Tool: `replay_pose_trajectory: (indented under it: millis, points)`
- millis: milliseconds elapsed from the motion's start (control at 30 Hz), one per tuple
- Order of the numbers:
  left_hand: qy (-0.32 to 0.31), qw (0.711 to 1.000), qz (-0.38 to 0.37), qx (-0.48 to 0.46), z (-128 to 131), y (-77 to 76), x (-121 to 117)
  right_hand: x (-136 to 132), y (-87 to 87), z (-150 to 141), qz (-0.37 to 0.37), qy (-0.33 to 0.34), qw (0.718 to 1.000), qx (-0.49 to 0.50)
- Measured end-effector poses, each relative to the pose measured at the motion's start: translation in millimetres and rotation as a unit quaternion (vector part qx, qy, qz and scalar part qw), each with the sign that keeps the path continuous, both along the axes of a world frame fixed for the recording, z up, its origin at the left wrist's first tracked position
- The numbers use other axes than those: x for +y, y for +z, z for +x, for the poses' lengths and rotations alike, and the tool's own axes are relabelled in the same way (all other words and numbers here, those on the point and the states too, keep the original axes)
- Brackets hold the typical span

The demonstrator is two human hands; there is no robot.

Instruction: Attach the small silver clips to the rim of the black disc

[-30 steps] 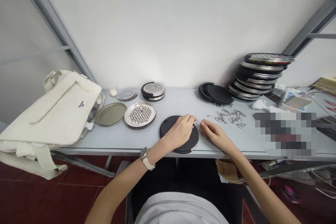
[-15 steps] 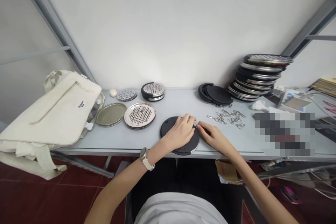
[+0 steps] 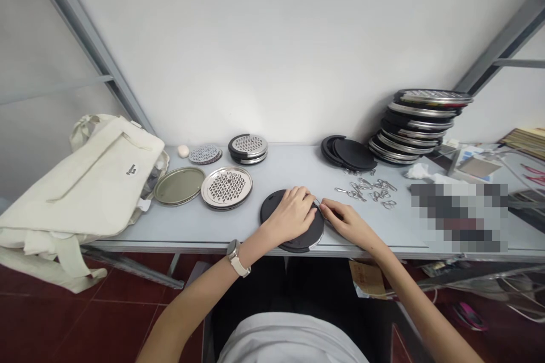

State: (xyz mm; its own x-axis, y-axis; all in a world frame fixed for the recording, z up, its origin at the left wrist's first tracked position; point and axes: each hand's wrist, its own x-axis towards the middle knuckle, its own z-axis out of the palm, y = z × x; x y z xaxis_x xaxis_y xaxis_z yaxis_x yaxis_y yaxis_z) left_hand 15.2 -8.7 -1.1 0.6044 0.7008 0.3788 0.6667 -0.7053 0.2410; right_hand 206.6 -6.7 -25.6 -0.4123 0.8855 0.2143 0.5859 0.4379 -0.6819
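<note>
A flat round black grater case (image 3: 272, 204) with a silvery rim lies near the table's front edge. My left hand (image 3: 293, 210) is over its top, fingers bent down at the upper right edge, holding it. Beside that edge, my right hand (image 3: 338, 215) pinches a thin metal piece, perhaps one of the small clips, against the case; the fingers hide most of it. To the right lie several loose metal clips (image 3: 361, 188) in a heap. On the left sit a silver grater plate (image 3: 226, 187) with raised teeth and a plain olive-coloured round plate (image 3: 179, 185).
A tall leaning stack of round graters (image 3: 417, 125) stands at the back right, beside black round covers (image 3: 354, 154). Further left are assembled graters (image 3: 249, 148), perforated discs (image 3: 205, 153) and a cream bag (image 3: 85, 181) overhanging the table (image 3: 179, 227).
My left fingers have shifted slightly at the case's upper right edge. My right hand keeps its pinch in nearly the same spot. The case has barely moved.
</note>
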Motion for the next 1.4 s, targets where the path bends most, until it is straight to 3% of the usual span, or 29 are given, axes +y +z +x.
replay_pose_trajectory:
  millis: [700,1400]
  points:
    - [-0.012,1.0,-0.005,0.013,0.0,4.0,-1.0,-0.8,-1.7,-3.1,0.013,-0.009,1.0,0.012]
    - [-0.003,1.0,0.011,0.026,0.6,2.4,-0.5,0.4,-2.2,0.0,-0.018,-0.014,0.999,0.024]
